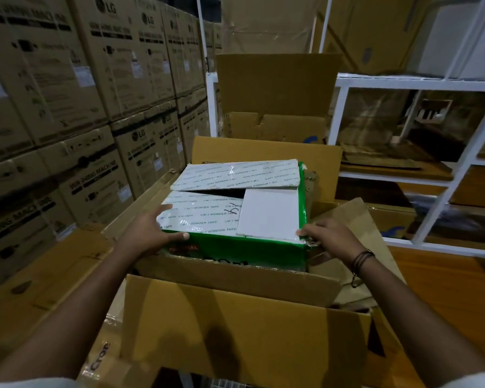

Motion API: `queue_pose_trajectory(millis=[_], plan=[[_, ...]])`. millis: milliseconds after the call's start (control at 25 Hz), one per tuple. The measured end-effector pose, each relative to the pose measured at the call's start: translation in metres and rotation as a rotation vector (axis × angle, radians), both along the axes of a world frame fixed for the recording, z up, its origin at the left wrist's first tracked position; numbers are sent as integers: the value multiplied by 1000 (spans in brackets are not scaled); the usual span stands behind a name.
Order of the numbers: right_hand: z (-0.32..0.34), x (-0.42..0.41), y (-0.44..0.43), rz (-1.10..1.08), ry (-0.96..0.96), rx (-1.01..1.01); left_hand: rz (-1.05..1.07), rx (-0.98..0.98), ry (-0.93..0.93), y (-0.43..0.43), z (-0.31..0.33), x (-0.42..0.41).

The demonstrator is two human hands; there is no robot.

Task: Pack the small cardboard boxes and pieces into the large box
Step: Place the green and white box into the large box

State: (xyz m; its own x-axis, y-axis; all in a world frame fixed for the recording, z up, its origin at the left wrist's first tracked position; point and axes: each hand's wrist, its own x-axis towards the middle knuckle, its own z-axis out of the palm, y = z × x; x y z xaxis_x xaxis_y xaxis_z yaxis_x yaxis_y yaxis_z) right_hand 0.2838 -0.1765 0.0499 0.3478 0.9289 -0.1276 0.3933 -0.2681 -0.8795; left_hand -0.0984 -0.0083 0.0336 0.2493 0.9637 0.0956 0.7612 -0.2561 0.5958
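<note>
A small green box (pixel 247 250) with white taped top flaps sits partly inside the large brown cardboard box (pixel 235 326), whose flaps stand open. My left hand (pixel 151 231) grips the green box's near left corner, fingers spread over the top flap. My right hand (pixel 328 236) holds its near right corner, thumb on a white flap (pixel 269 214). A loose brown cardboard piece (pixel 356 233) lies to the right, under my right wrist. The lower part of the green box is hidden by the large box's wall.
Stacked washing-machine cartons (pixel 67 121) fill the left side. A white metal rack (pixel 420 130) with flattened cardboard stands at the right. Another open brown box (pixel 275 91) rises behind. Flat cartons (pixel 53 275) lie at the lower left, an orange floor (pixel 445 289) at the right.
</note>
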Motion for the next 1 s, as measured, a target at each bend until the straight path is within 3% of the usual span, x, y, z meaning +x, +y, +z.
queue_pose_trajectory(millis=[160, 440, 600, 680, 1000], plan=[[4, -1, 2, 88, -54, -3, 16, -56, 52, -4, -2, -5], [-6, 23, 26, 59, -223, -70, 27, 37, -6, 6, 31, 24], [-36, 41, 29, 108, -323, -172, 4, -108, 199, 21, 16, 52], [-47, 42, 30, 102, -277, -169, 0, -158, 265, 25, 16, 51], [-44, 43, 30, 84, -284, -144, -31, -189, 498, 14, 35, 82]])
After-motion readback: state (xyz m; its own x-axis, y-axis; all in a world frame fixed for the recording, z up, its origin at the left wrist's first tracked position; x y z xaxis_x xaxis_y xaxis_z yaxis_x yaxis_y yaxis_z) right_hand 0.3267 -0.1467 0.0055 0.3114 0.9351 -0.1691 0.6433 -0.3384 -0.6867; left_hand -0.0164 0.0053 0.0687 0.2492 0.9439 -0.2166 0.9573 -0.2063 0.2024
